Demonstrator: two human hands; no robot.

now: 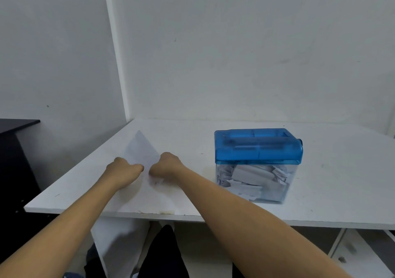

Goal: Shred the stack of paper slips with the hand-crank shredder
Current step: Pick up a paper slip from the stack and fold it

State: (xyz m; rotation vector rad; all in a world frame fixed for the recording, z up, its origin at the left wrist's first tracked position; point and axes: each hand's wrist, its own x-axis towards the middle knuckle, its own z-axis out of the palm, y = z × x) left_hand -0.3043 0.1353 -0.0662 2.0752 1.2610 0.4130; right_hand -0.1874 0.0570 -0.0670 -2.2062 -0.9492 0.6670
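At the near end of the paper sheet, the fingers of both hands are curled tight. The left hand and the right hand sit knuckles-up, almost touching, and each appears to pinch the paper between thumb and bent fingers. The far corner of the sheet tilts up off the white table, to the left of the hand-crank shredder and apart from it.

With the two grips so close together, a pull in opposite directions would likely tear or crumple the paper, and a ragged or creased edge would probably feed badly into the slot in the blue lid. The clear bin already looks well filled with shreds. More strips could back up under the cutters and jam the crank. The shredder stands free on the table, so cranking without a steadying hand might slide or tip it.

The fingertips are hidden behind the knuckles, so I cannot confirm exactly how they hold the paper. White paper on a white top blurs the sheet's lower edge, and I cannot tell whether it is one slip or several. Only the knob end of the crank shows past the lid's right side. The slot itself is smeared by blur.
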